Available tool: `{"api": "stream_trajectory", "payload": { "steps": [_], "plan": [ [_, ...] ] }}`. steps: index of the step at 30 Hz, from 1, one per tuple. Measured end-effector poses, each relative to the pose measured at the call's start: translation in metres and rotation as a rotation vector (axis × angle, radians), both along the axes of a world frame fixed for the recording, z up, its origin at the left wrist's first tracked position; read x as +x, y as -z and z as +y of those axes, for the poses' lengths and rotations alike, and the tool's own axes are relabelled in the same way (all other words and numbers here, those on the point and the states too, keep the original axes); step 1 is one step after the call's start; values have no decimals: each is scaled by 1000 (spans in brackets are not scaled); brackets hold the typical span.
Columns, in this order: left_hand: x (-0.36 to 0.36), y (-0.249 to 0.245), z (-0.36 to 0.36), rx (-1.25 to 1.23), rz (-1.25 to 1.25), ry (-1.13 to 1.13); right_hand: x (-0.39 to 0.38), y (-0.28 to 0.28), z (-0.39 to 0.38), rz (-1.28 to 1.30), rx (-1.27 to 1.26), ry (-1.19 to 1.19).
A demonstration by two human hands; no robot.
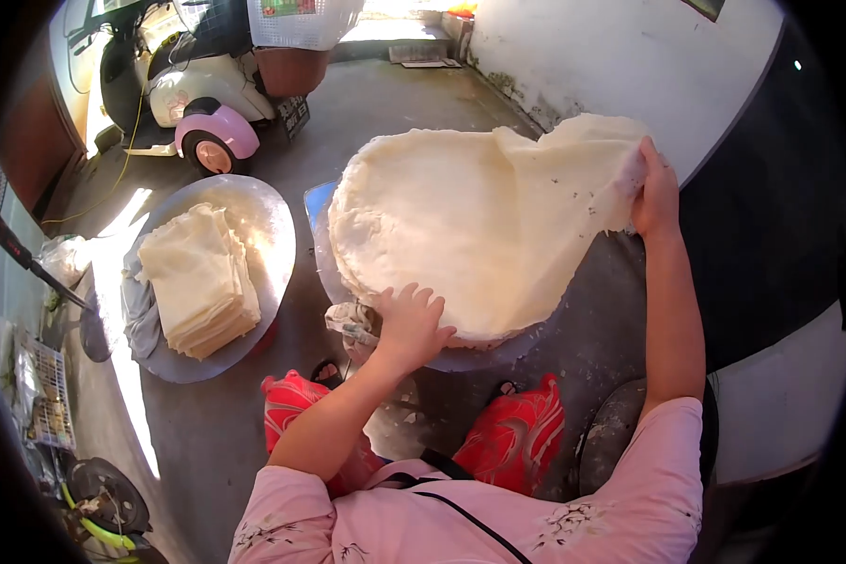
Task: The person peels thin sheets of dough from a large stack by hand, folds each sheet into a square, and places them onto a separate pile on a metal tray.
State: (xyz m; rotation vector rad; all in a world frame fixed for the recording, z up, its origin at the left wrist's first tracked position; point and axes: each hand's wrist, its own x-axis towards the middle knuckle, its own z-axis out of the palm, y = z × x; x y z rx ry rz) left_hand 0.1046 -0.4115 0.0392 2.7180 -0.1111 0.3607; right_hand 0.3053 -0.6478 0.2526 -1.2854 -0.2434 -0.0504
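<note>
My right hand (655, 188) grips the thin sheet (559, 183); tugging hard could tear it. My left hand (410, 324) lies open by the stack's edge (339, 246).

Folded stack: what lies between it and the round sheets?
In the head view, from the stack to the round sheets: bare metal tray, grey floor, then the second tray's rim.

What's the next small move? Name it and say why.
Probably ease the right hand slightly higher, keeping the left hand low at the pile: the right hand grips the thin sheet by its far-right edge, while its left part seems to lie on the pile.
</note>
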Motion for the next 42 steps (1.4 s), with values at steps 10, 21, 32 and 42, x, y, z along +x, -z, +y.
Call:
{"api": "stream_trajectory", "payload": {
  "steps": [10,21,32,42],
  "plan": [
    [8,-34,-68,-858,-286,307,-78,-119,-24,-636,170,-229],
    [82,-115,-26,-1544,97,352,-27,-131,-7,-262,-3,23],
    [58,-216,78,-1054,-510,267,-25,-101,-57,-356,214,-224],
    [-48,-31,91,-446,-2,171,-130,155,-91,556,-334,-98]
  ]
}}
